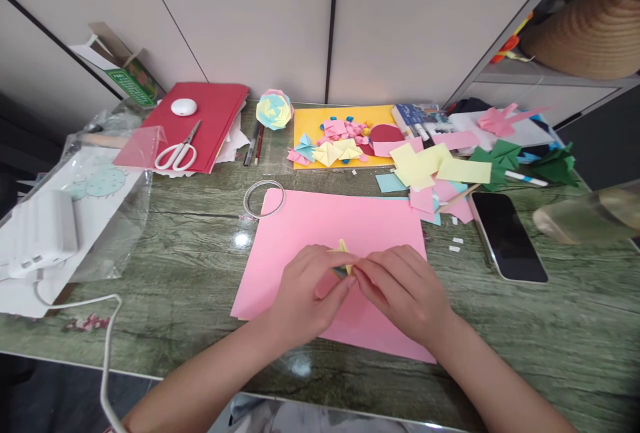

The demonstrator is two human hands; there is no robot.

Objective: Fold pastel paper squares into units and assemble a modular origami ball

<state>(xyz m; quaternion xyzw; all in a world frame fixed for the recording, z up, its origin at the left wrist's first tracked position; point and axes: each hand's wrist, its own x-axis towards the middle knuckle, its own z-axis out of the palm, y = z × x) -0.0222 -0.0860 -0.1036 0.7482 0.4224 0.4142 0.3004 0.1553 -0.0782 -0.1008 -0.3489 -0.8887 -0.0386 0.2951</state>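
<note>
Over the pink paper sheet (295, 226), both my hands meet around a small folded yellow paper piece (342, 246). My left hand (310, 290) pinches it from the left, thumb and forefinger together. From the right, my right hand (405, 290) grips the same piece with its fingertips. Most of the folded paper is hidden behind my fingers; its yellow tip sticks up between them. A ring-shaped tape roll (264, 182) lies across the sheet's far left corner.
Loose yellow sticky notes (420, 165) and a phone (509, 236) lie to the right, near a clear bottle (590, 215). White scissors (177, 155) rest on a red folder (215, 110). Folded paper pieces sit on a yellow sheet (303, 120). A white cable (111, 333) crosses the left side.
</note>
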